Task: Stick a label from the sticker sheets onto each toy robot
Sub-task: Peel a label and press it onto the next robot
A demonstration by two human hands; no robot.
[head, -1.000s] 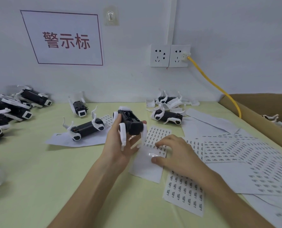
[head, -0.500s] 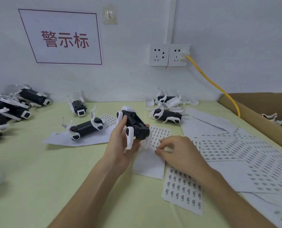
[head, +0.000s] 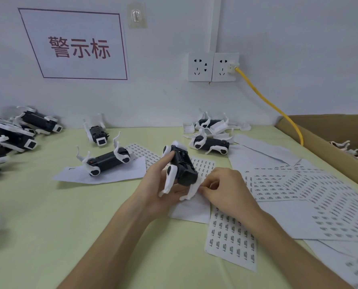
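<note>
My left hand (head: 157, 184) grips a black toy robot (head: 184, 165) with white legs, lifted off the table and tilted towards me. My right hand (head: 228, 190) is just right of it, thumb and forefinger pinched together on a small label beside the robot's white leg; the label is barely visible. Under both hands lies a sticker sheet (head: 203, 165). Another sheet (head: 230, 236) with rows of labels lies nearer me.
Other toy robots lie on the green table (head: 48, 215): one on white paper (head: 105, 161), one behind it (head: 97, 134), two at the back (head: 211, 143), a pile at far left (head: 17, 136). More sticker sheets (head: 299, 184) spread right. A cardboard box (head: 324, 130) and yellow cable (head: 272, 105) border the right.
My right hand went from lying flat on the sheet to pinching at it, then moved up beside the robot. My left hand tilted the robot towards the right hand.
</note>
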